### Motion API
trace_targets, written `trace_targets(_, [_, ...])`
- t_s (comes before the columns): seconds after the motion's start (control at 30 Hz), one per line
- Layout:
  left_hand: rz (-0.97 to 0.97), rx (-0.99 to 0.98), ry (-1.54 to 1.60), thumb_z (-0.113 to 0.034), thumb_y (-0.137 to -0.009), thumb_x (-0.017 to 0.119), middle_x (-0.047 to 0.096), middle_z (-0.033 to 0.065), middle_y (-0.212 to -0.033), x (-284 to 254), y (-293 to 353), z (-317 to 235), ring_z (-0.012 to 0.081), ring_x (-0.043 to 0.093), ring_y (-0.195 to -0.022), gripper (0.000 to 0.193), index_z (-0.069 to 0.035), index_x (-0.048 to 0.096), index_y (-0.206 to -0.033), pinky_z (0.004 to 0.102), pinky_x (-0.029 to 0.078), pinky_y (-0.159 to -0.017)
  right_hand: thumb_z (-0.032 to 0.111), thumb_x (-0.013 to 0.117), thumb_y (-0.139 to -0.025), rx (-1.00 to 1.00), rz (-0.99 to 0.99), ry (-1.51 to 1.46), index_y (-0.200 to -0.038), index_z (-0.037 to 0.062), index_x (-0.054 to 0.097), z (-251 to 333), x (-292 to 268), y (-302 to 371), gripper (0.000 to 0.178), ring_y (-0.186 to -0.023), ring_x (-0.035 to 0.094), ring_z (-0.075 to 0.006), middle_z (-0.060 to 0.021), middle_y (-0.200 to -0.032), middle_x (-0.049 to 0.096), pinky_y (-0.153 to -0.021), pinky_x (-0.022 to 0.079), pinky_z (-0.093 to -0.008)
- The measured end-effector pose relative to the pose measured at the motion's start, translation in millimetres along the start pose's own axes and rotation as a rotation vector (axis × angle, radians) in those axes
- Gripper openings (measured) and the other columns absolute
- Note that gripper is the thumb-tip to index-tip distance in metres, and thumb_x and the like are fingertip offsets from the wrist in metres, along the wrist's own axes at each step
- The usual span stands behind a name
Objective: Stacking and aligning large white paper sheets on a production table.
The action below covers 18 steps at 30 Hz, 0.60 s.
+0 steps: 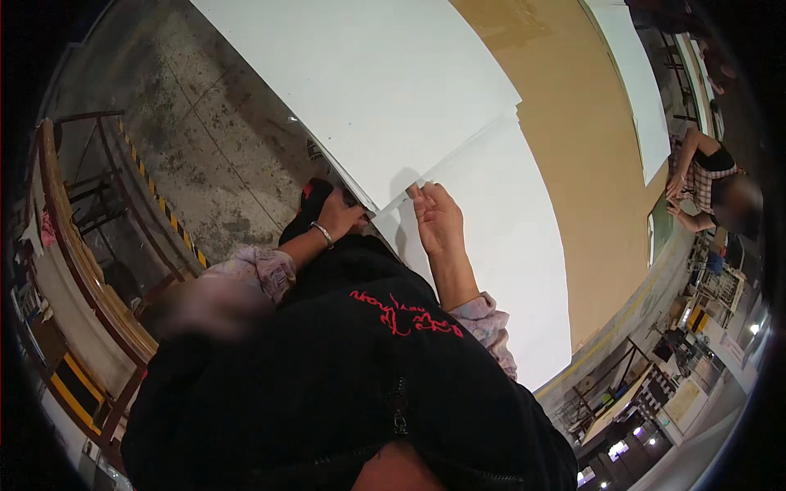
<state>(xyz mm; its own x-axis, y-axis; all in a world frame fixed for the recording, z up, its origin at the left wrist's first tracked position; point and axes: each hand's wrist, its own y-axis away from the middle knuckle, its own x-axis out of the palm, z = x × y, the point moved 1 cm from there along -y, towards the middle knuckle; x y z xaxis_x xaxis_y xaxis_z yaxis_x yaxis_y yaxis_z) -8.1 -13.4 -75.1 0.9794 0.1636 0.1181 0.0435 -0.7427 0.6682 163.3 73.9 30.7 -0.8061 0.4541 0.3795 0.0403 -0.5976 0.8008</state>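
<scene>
Two large white sheets lie edge to edge in front of me: the far white sheet [352, 90] and the near white sheet [508, 237], with a narrow seam between them. My left hand [342, 216], wearing a silver bangle, is closed at the front corner of the far sheet, its fingertips curled at the edge and partly hidden. To the right, my right hand [440, 219] is raised over the seam, palm partly up. Its thumb and fingers pinch a small greyish piece [412, 190] that I cannot make out.
Brown board [573, 147] lies beyond the white sheets, with another white sheet [634, 74] past it. A co-worker [708, 176] stands at the right. Concrete floor [205, 106] shows at the left, beside a wooden-edged rack [90, 254] with black-and-yellow striping. Equipment fills the lower right.
</scene>
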Motion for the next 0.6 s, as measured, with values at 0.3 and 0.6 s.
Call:
trace_targets(0.3, [-0.045, 0.059, 0.071, -0.008, -0.08, 0.063, 0.058, 0.0201, -0.099, 1, 8, -8, 0.0256, 0.065, -0.08, 0.046, 0.009, 0.035, -0.111, 0.0316, 0.057, -0.059, 0.008, 0.056, -0.086, 0.048, 0.114, -0.002, -0.091, -0.003, 0.053, -2, -6, -3, 0.013, -0.079, 0.06, -0.0161, -0.0082, -0.085, 0.057, -0.054, 0.049, -0.0153])
trace_targets(0.6, [0.048, 0.104, 0.169, -0.002, -0.073, 0.067, 0.057, 0.0179, -0.097, 6, 7, -13, 0.0268, 0.064, -0.079, 0.045, 0.007, 0.037, -0.106, 0.0347, 0.056, -0.06, 0.01, 0.067, -0.081, -0.003, 0.086, 0.319, -0.08, 0.0002, 0.056, -2, -13, -27, 0.015, -0.063, 0.055, -0.0078, -0.0059, -0.075, 0.059, -0.043, 0.035, -0.0151])
